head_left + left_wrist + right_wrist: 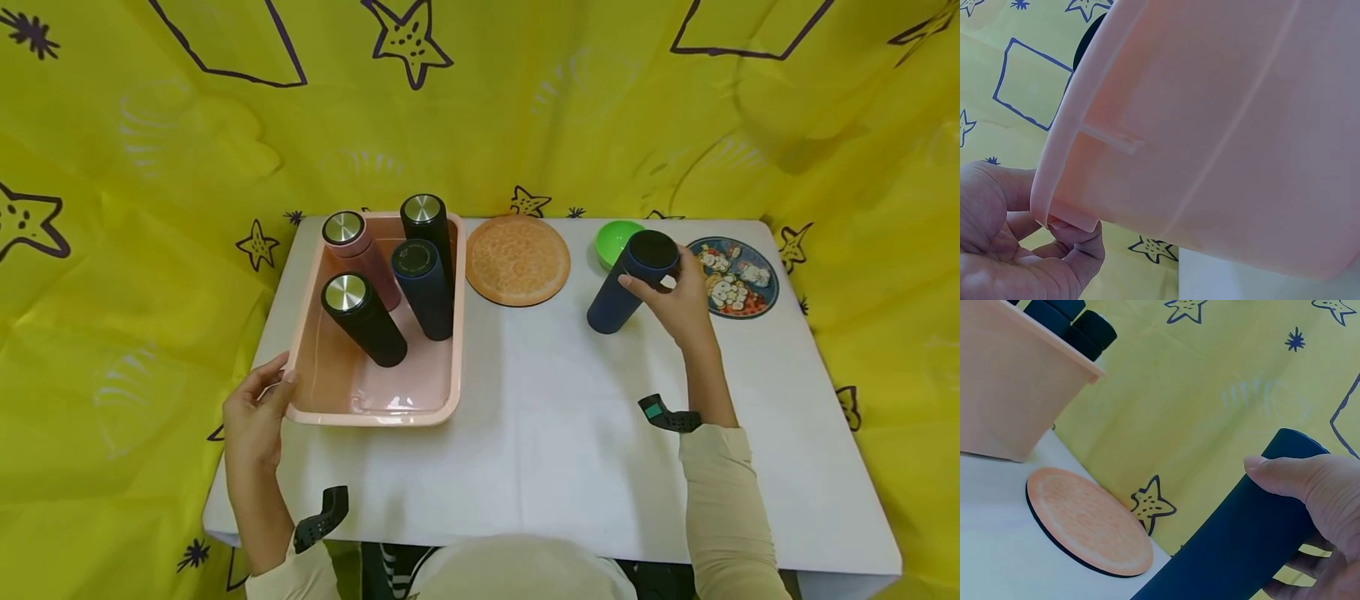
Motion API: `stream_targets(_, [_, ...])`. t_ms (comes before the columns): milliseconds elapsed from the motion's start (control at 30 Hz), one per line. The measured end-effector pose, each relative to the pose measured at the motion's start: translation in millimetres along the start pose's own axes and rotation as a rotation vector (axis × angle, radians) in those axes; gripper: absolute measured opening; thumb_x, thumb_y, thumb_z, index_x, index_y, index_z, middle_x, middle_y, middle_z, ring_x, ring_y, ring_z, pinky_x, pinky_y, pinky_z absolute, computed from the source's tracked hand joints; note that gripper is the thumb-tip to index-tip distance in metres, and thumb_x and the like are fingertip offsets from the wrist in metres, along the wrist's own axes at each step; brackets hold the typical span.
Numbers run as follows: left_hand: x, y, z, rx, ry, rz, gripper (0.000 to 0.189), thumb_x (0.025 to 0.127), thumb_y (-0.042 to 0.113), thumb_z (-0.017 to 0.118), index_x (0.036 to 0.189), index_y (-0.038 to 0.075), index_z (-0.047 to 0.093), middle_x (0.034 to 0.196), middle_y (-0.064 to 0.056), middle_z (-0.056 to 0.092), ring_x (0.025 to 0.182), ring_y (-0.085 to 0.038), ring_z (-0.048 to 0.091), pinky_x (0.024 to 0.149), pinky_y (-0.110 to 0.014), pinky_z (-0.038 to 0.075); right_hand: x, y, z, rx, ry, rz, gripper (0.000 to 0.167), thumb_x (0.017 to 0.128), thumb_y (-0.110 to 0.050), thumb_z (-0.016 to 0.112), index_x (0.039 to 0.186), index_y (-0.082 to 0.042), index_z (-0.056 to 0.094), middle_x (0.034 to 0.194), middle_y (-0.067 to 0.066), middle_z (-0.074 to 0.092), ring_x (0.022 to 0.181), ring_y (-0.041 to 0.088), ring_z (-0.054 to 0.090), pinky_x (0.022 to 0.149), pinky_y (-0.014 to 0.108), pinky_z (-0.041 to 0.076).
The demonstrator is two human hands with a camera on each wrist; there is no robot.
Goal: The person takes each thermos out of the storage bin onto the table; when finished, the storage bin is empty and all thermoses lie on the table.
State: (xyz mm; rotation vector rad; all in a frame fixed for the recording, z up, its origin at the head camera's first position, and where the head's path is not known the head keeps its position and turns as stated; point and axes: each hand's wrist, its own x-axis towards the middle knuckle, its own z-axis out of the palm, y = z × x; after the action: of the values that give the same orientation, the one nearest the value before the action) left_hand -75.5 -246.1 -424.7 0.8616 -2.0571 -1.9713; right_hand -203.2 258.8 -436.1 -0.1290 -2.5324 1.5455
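- gripping a dark blue bottle [619, 293] near its top, the right hand [681, 300] curls thumb and fingers round it; the base points left of that hand, and whether it touches the white table [555, 467] i cannot tell.
- the left hand [258, 417] pinches the near left corner of the pink basin [375, 418]; four more bottles [367, 321] stand inside, right of that hand and beyond it.
- the step in hand looks like handling one bottle while the basin is steadied.
- as i judge it, the next move calls for a firm hold near the cap and care about the green bowl [610, 239], just beyond the bottle and left of the right hand.
- a tan round mat [517, 261] lies farther left of the right hand; a cartoon mat [738, 279] lies just right.
- open room runs leftward from the right hand to the basin's raised wall, and bodyward.
- the table's left edge is near the left hand.
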Motion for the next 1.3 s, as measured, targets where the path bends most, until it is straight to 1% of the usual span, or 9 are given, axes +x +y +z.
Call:
stream_targets(167, [-0.2,1.3,-1.2,0.021,-0.001,0.002,0.041,0.091,0.011,0.067,0.131,0.003,0.061,0.103,0.001,0.054,0.092,-0.009,0.060,0.073,-0.011,0.054,0.2,-2.9,-2.0,0.018,-0.030,-0.023,0.076,0.085,-0.017,0.076,0.147,-0.008,0.034,0.141,0.013,0.040,0.119,0.016,0.047,0.101,0.053,0.048])
stream_targets(400, [1.0,6.0,-6.1,-0.001,-0.005,-0.013,0.044,0.090,0.013,0.070,0.132,0.004,0.061,0.103,0.001,0.054,0.090,-0.007,0.063,0.072,-0.012,0.054,-2.4,-11.5,-8.2,0.053,-0.055,-0.033,0.083,0.086,-0.017,0.076,0.152,-0.012,0.027,0.142,0.017,0.044,0.133,0.031,0.043,0.109,0.059,0.038])
stream_targets(500, [1.5,7.5,-6.3,-0.010,-0.008,-0.014,0.043,0.090,0.012,0.070,0.131,0.004,0.061,0.102,0.000,0.054,0.089,-0.008,0.062,0.072,-0.012,0.054,-5.2,-18.0,-13.8,0.025,-0.006,-0.044,0.083,0.086,-0.019,0.076,0.153,-0.013,0.027,0.144,0.018,0.044,0.135,0.033,0.041,0.111,0.057,0.036])
stream_targets(667, [0.5,6.6,-5.6,0.008,-0.032,-0.006,0.042,0.092,0.011,0.067,0.132,0.002,0.059,0.103,0.001,0.053,0.090,-0.009,0.059,0.073,-0.011,0.053,-9.7,-34.9,-25.5,0.014,0.124,-0.117,0.074,0.086,-0.018,0.075,0.149,-0.016,0.037,0.143,0.013,0.047,0.134,0.024,0.043,0.113,0.046,0.038])
stream_targets(867, [-2.6,1.3,-6.4,0.042,-0.049,-0.015,0.044,0.093,0.012,0.065,0.135,0.001,0.056,0.105,0.001,0.052,0.093,-0.008,0.057,0.074,-0.010,0.052,-11.4,-65.0,-37.5,0.109,0.263,-0.250,0.062,0.083,-0.010,0.077,0.139,-0.012,0.050,0.134,0.004,0.054,0.128,0.017,0.048,0.112,0.033,0.040])
stream_targets(967, [-2.8,-0.6,-6.8,0.070,-0.059,-0.008,0.045,0.094,0.014,0.065,0.136,0.003,0.055,0.107,0.002,0.051,0.096,-0.010,0.056,0.074,-0.009,0.052,-10.6,-81.3,-40.2,0.192,0.298,-0.338,0.057,0.082,-0.003,0.075,0.135,-0.008,0.054,0.129,0.001,0.057,0.126,0.018,0.051,0.110,0.030,0.043])
stream_targets(1033, [-2.7,-0.8,-6.6,0.084,-0.060,-0.005,0.045,0.094,0.016,0.065,0.137,0.003,0.055,0.108,0.002,0.051,0.097,-0.010,0.056,0.074,-0.009,0.052,-11.1,-92.1,-40.0,0.251,0.299,-0.409,0.054,0.082,0.001,0.074,0.133,-0.005,0.056,0.127,0.001,0.058,0.125,0.020,0.052,0.107,0.029,0.045])
stream_targets(1133, [-2.7,-0.4,-6.3,0.093,-0.055,-0.005,0.045,0.094,0.017,0.064,0.137,0.004,0.055,0.108,0.002,0.051,0.097,-0.010,0.056,0.074,-0.009,0.052,-13.1,-108.1,-36.5,0.348,0.255,-0.492,0.052,0.081,0.008,0.072,0.130,0.000,0.057,0.125,0.006,0.059,0.123,0.024,0.054,0.103,0.027,0.047])
stream_targets(1300, [-3.3,-0.6,-6.3,0.095,-0.053,-0.010,0.045,0.094,0.017,0.065,0.136,0.004,0.055,0.107,0.003,0.051,0.095,-0.009,0.056,0.073,-0.009,0.052,-16.2,-126.4,-24.5,0.384,0.136,-0.567,0.051,0.081,0.011,0.070,0.130,0.001,0.056,0.126,0.010,0.058,0.121,0.026,0.054,0.097,0.023,0.050])
